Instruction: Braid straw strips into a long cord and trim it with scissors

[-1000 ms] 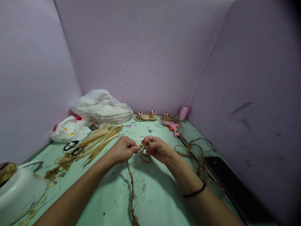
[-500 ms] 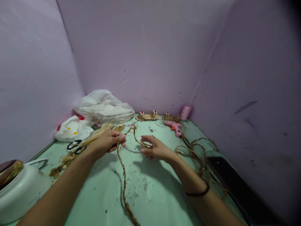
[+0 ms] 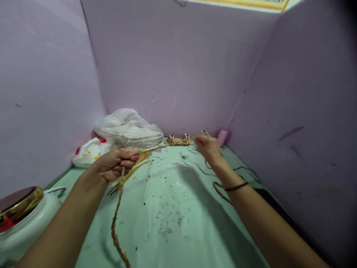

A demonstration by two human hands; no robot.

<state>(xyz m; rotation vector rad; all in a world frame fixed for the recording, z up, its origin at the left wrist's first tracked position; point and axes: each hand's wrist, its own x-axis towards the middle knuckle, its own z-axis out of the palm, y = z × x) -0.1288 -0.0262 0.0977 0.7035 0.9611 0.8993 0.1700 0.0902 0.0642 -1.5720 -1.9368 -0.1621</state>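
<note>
A brown twisted fibre cord point(image 3: 152, 149) stretches across the table between my two hands. My left hand point(image 3: 118, 163) is closed around it, and a length of the same cord hangs from under that fist toward the front edge. My right hand point(image 3: 208, 149) is raised at the back right, its fingers closed on the cord, with a loop showing above the knuckles. More cord drops below that hand to the right side of the table. Behind the left hand lies a bundle of pale straw strips point(image 3: 139, 165), partly covered by it.
A white plastic bag point(image 3: 128, 128) and a smaller printed bag point(image 3: 90, 152) lie at the back left. Woven pieces with red and white beads point(image 3: 178, 140) sit by the wall, near a pink thread spool point(image 3: 222, 137). A white pot point(image 3: 33, 219) stands front left.
My hands have moved apart, the left one leftward and the right one up and to the right. The cord between them is now pulled straight, and my right hand has closed.
</note>
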